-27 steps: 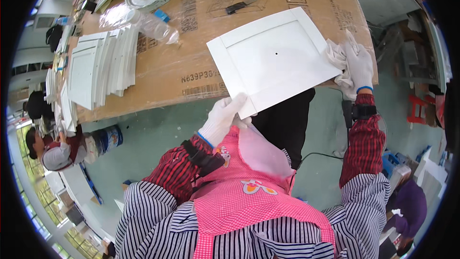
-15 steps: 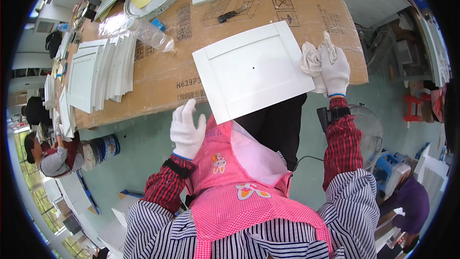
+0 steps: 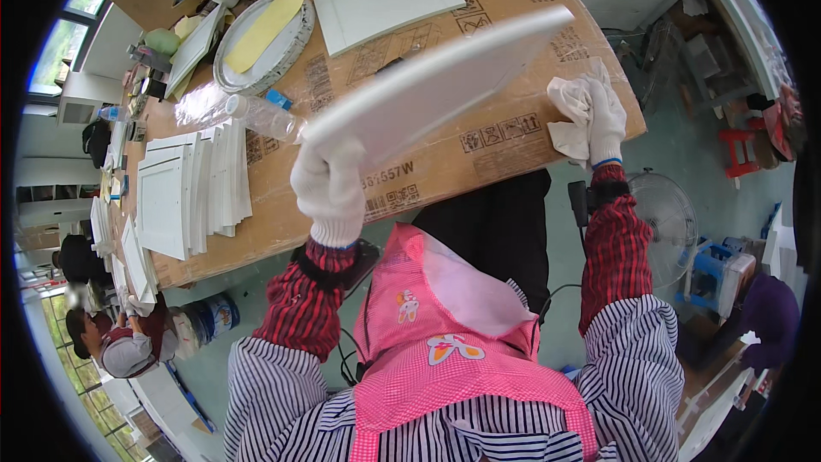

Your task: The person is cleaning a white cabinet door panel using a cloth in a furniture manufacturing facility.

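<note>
My gloved left hand [image 3: 329,184] is closed on the near left end of a white framed door panel [image 3: 436,90]. That panel is raised off the table and tilted on edge, its far end slanting up to the right. At the table's right edge my gloved right hand [image 3: 607,115] is closed on a crumpled white cloth [image 3: 568,101], which rests on the cardboard-covered table [image 3: 496,158]. A utility knife [image 3: 389,65] lies behind the raised panel, mostly hidden by it. A second white panel [image 3: 385,2] lies flat farther back.
Several white panels [image 3: 162,205] lean in a row at left. Near them are a clear plastic bottle [image 3: 263,121] and a round lid [image 3: 233,77] bearing a yellow sheet [image 3: 263,30]. A fan [image 3: 663,218] stands at right. Co-workers [image 3: 132,346] are at both sides.
My left hand, free before, has taken hold of the panel, which has gone from lying flat to tilted up. My right hand stays with the cloth at the right edge. The view has shifted slightly.
</note>
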Demonstrator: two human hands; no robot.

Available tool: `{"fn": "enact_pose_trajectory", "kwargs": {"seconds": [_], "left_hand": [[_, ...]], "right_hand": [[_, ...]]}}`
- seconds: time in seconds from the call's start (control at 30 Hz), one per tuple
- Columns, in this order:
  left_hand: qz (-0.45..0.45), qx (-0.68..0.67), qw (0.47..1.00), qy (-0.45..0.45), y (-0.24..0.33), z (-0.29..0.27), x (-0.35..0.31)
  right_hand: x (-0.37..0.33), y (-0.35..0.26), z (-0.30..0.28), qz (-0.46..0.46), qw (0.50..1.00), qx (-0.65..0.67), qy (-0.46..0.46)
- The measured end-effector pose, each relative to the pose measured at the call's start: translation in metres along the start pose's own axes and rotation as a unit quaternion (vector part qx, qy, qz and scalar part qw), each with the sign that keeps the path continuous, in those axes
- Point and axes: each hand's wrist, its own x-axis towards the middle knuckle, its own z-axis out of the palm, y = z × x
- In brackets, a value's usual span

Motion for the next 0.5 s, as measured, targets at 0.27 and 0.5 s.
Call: {"fn": "enact_pose_trajectory", "kwargs": {"seconds": [0.27, 0.5], "left_hand": [[-0.402, -0.198, 0.88, 0.156, -0.054, -0.015, -0.034], [-0.465, -0.343, 0.8, 0.164, -0.065, -0.027, -0.061]], "right_hand": [[0.0, -0.037, -0.004, 0.077, 0.997, -0.003, 0.007], [-0.132, -0.121, 0.17, -0.255, 0.787, -0.51, -0.238]]}}
